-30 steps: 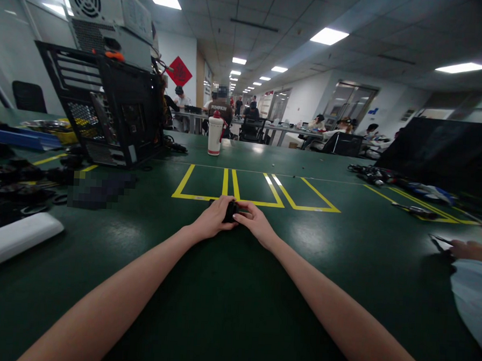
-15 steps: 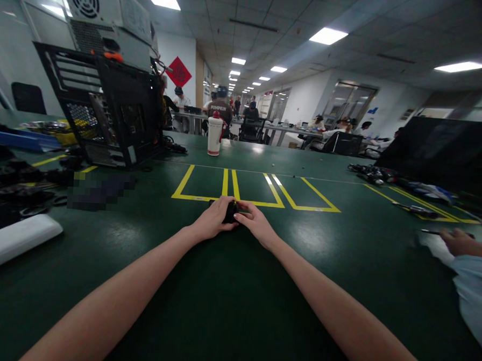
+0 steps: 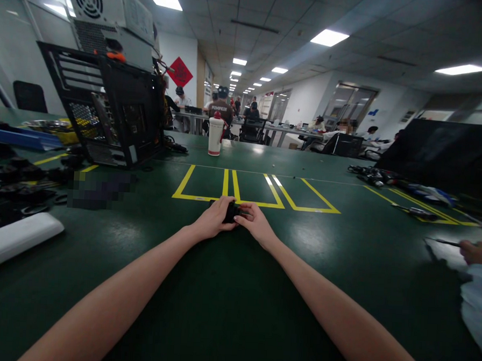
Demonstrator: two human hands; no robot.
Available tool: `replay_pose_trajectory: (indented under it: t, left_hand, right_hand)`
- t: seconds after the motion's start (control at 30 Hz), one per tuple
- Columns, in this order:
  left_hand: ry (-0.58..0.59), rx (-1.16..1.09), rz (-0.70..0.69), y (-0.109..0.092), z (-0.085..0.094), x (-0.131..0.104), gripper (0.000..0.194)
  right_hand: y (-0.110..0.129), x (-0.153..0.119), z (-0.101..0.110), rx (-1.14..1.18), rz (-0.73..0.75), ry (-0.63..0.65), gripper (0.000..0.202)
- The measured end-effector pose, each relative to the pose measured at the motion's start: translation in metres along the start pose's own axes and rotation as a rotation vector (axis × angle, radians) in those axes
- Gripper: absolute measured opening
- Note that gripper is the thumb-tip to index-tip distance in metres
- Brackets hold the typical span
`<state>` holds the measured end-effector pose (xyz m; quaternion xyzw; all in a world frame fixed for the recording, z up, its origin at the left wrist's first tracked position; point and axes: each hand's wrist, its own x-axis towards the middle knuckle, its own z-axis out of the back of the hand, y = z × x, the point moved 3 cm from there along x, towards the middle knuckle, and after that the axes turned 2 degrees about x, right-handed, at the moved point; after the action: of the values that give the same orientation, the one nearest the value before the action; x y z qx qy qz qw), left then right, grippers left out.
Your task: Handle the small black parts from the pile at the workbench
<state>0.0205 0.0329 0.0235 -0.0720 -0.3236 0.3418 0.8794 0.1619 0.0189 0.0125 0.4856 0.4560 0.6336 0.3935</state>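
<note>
My left hand [image 3: 212, 218] is wrapped round a small black object [image 3: 230, 212], just in front of the yellow tape marks. What kind of object it is cannot be made out, since the fingers cover much of it. From the right, my right hand [image 3: 255, 223] meets it with thumb and fingers pinched together. Something small and dark seems to lie between those fingertips, too small to name. Both forearms reach in low over the green tabletop [image 3: 235, 298].
An open black computer case [image 3: 131, 110] with metal power supplies [image 3: 140, 21] on top stands at left. A white tumbler [image 3: 216, 136] is at centre back. Cables [image 3: 15, 174] and a white bar [image 3: 23, 239] lie left. A co-worker's hand [image 3: 479, 252] holds a thin tool at right.
My right fingertips have shifted slightly away from the black object, with a small gap showing between. My left hand stays put. At the right edge, the co-worker's hand has moved right.
</note>
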Motion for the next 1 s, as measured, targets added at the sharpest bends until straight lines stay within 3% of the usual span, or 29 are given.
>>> replay_pose_trajectory:
  t: [0.17, 0.27, 0.43, 0.6, 0.8, 0.9, 1.0]
  left_hand:
    - [0.035, 0.018, 0.045, -0.003, 0.004, 0.001, 0.058]
    - [0.079, 0.044, 0.155, 0.006, 0.007, 0.002, 0.056]
    - [0.207, 0.085, 0.435, 0.032, 0.012, 0.000, 0.059]
    - [0.216, 0.066, 0.448, 0.035, 0.013, -0.001, 0.062]
    - [0.184, -0.053, 0.366, 0.010, 0.020, -0.015, 0.057]
    - [0.205, -0.108, 0.340, -0.015, 0.033, -0.039, 0.052]
    - [0.290, -0.212, 0.370, -0.041, 0.047, -0.078, 0.054]
  right_hand:
    - [-0.004, 0.000, 0.006, -0.304, 0.025, -0.111, 0.036]
    - [-0.001, -0.003, 0.008, -0.479, 0.035, -0.147, 0.038]
    - [0.008, -0.009, 0.004, -0.699, 0.035, -0.063, 0.042]
    - [0.008, -0.009, 0.002, -0.766, 0.039, -0.045, 0.035]
    - [0.013, -0.019, 0.005, -0.683, 0.050, -0.063, 0.030]
    - [0.029, -0.049, 0.008, -0.690, 0.005, -0.043, 0.029]
    - [0.050, -0.098, 0.008, -0.651, -0.056, 0.027, 0.033]
